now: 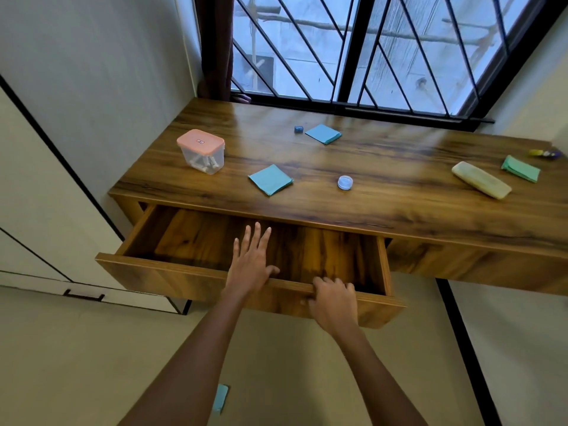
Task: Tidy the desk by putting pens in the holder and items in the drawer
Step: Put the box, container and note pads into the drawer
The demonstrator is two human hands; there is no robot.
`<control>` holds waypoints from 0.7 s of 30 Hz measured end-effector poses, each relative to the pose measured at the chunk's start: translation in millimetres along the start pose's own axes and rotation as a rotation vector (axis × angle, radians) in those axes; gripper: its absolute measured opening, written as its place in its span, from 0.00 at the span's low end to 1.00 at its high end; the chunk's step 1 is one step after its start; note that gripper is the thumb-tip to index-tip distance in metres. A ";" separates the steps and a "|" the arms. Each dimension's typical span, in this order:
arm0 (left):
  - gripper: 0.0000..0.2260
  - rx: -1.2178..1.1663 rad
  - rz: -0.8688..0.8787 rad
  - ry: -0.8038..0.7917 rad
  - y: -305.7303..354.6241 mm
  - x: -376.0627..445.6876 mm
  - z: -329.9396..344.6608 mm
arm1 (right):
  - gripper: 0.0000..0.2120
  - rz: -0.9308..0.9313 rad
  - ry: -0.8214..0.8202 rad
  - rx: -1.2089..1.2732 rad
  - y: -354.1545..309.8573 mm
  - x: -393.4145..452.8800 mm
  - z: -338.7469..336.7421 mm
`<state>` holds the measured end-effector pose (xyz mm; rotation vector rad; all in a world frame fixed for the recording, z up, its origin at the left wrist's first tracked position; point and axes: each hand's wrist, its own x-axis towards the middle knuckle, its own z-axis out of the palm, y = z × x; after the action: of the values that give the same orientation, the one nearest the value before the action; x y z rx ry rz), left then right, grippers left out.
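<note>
The wooden drawer (196, 238) stands pulled out from the desk (384, 179), and nothing shows inside it. My right hand (333, 299) grips the top edge of the drawer front, fingers curled over it. My left hand (250, 262) hovers over the drawer with fingers spread and straight, holding nothing. On the desk lie two blue paper pads (271, 179) (323, 134), a small round clear jar (345, 182), a tiny blue cube (298, 129), a pink-lidded clear box (201, 151), a yellowish case (481, 179), a green pad (521, 168) and small items (545, 153) at far right.
A barred window (368, 50) runs behind the desk, with a dark curtain (215, 47) at its left. White cupboards (40, 210) stand to the left. A blue pad (220, 398) lies on the floor below my arms.
</note>
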<state>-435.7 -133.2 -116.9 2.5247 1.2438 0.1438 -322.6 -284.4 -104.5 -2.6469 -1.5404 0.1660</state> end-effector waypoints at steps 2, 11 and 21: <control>0.39 -0.013 -0.044 0.002 1.8 -9.1 0.7 | 0.18 -0.017 -0.067 0.029 2.7 -3.5 -4.9; 0.41 -0.007 -0.193 -0.148 6.1 -50.0 4.0 | 0.25 -0.009 -0.499 0.104 8.9 -15.4 -13.7; 0.44 0.049 -0.213 -0.303 4.9 -113.3 8.9 | 0.22 -0.033 -0.797 0.115 5.6 -58.5 -11.4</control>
<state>-499.7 -227.3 -117.9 2.3219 1.3877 -0.3101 -345.0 -338.1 -90.6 -2.5804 -1.6488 1.3937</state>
